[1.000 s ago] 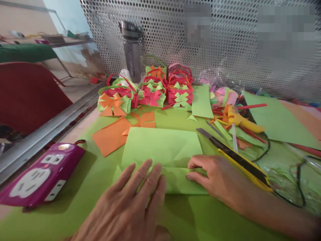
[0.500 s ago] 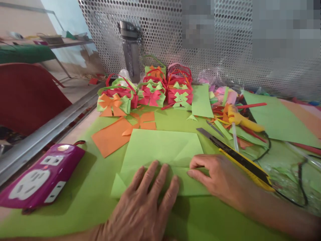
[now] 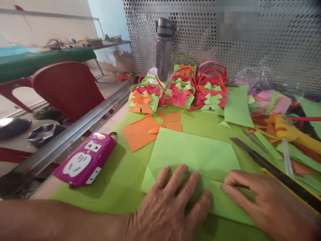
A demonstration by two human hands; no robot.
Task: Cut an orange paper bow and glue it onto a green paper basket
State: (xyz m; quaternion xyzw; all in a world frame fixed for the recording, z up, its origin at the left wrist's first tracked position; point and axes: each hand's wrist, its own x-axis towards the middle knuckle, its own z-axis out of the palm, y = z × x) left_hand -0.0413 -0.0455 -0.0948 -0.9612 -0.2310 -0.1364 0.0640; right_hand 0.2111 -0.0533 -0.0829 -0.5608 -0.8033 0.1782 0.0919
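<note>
A light green sheet of paper (image 3: 193, 150), creased and partly folded along its near side, lies on the green work surface in front of me. My left hand (image 3: 173, 201) rests flat on its near left part with the fingers spread. At the right end of the fold, my right hand (image 3: 263, 197) pinches the paper between thumb and forefinger. A small folded triangle sticks out at the sheet's left corner. Just beyond my right hand lies a black and yellow utility knife (image 3: 273, 167), its blade out. Cut orange paper (image 3: 140, 132) touches the area behind the sheet.
A purple power strip (image 3: 86, 159) sits on the left. Several small paper bags with bows (image 3: 180, 97) stand at the back beside a grey bottle (image 3: 164, 50). A yellow glue gun (image 3: 288, 130) and paper scraps are on the right. A red chair (image 3: 67, 87) stands beyond the metal edge.
My view has turned left, so everything sits further right in the picture. Both hands keep their places on the green paper.
</note>
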